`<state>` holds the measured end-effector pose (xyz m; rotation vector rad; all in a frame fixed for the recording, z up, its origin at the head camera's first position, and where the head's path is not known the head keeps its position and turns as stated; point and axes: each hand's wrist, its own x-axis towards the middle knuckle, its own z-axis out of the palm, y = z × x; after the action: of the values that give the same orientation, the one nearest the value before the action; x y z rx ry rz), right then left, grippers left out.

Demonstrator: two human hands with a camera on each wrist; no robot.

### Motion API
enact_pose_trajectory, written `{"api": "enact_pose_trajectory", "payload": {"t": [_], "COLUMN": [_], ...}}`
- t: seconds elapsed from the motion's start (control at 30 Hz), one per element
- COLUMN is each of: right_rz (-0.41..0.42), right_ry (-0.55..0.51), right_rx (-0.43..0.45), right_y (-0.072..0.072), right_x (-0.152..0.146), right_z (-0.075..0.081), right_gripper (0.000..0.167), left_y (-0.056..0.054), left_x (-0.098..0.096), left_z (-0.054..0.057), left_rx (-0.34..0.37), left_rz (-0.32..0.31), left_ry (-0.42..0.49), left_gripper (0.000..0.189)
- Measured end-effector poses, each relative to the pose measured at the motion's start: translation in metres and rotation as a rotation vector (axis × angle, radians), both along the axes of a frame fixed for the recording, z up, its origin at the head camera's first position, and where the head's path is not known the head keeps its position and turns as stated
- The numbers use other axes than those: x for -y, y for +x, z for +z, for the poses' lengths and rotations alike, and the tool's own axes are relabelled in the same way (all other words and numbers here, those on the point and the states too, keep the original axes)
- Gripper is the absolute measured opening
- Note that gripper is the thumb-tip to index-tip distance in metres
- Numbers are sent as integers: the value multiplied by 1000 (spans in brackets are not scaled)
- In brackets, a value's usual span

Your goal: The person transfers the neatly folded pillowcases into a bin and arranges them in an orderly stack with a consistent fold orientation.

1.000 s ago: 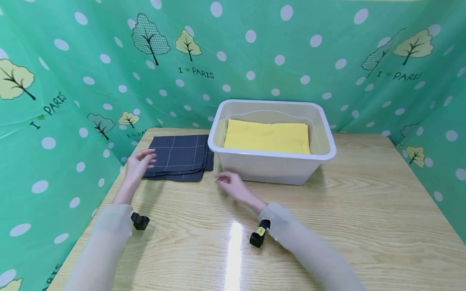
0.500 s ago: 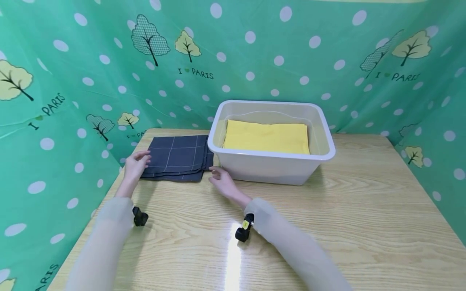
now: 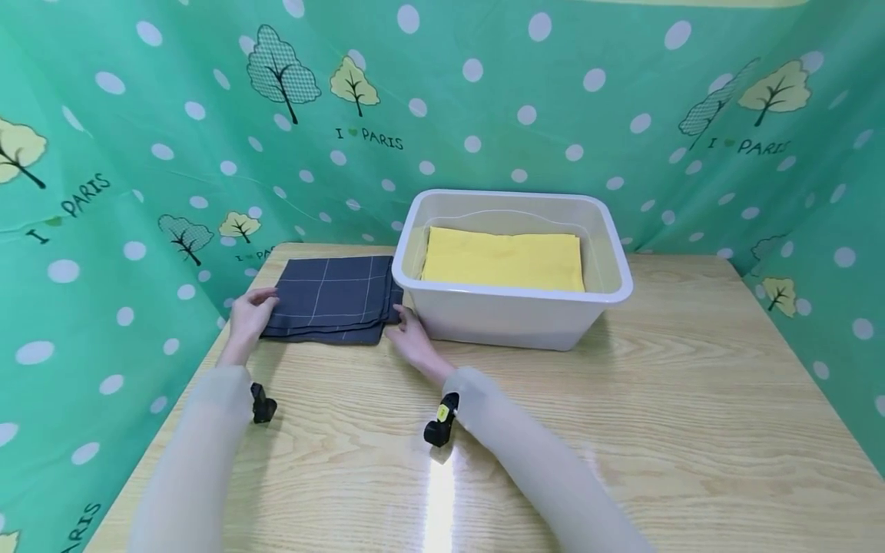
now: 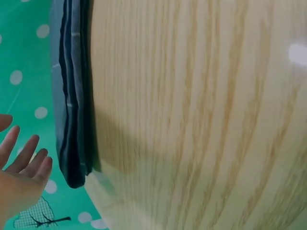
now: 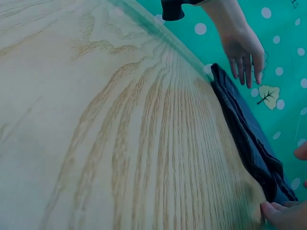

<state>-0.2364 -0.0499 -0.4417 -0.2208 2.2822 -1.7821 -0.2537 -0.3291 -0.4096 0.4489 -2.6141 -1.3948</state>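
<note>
A folded stack of dark navy cloth (image 3: 335,292) with thin white check lines lies flat at the back left of the table, several layers showing at its front edge. My left hand (image 3: 250,316) hovers at the stack's left side; the left wrist view shows its fingers loosely spread and apart from the cloth. By the stack's front right corner is my right hand (image 3: 412,338), low to the table. In the right wrist view, the fingertips (image 5: 273,209) reach the cloth's near end, with the thumb apart above; whether they touch it I cannot tell.
A white plastic bin (image 3: 508,319) stands right of the stack, close beside my right hand. Folded yellow cloth (image 3: 503,261) lies inside it. A green dotted curtain (image 3: 442,100) hangs behind and along both sides of the wooden table (image 3: 691,399).
My right hand has moved left and slightly away from me, to the stack's right corner. My left hand has shifted slightly left and lower toward the stack's left side. Cloth and bin stay put.
</note>
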Motion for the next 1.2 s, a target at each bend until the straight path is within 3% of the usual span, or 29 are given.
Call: {"api": "enact_pose_trajectory", "payload": {"t": [0.23, 0.6, 0.93, 1.2], "right_rz": [-59, -57, -68, -90], "right_ry": [-68, -197, -121, -124], "right_rx": [67, 159, 174, 183], "right_y": [-11, -23, -23, -23], "right_x": [6, 13, 22, 28], "right_z": [-5, -6, -4, -6], "right_gripper": [58, 61, 56, 53], "left_y": [-3, -8, -14, -19], "left_x": [7, 12, 11, 14], "left_z": [-3, -10, -16, -19], "left_rx": [46, 108, 183, 206], "left_rz": [-16, -34, -85, -55], "left_ry": [-26, -30, -83, -116], "left_gripper": [43, 46, 49, 43]}}
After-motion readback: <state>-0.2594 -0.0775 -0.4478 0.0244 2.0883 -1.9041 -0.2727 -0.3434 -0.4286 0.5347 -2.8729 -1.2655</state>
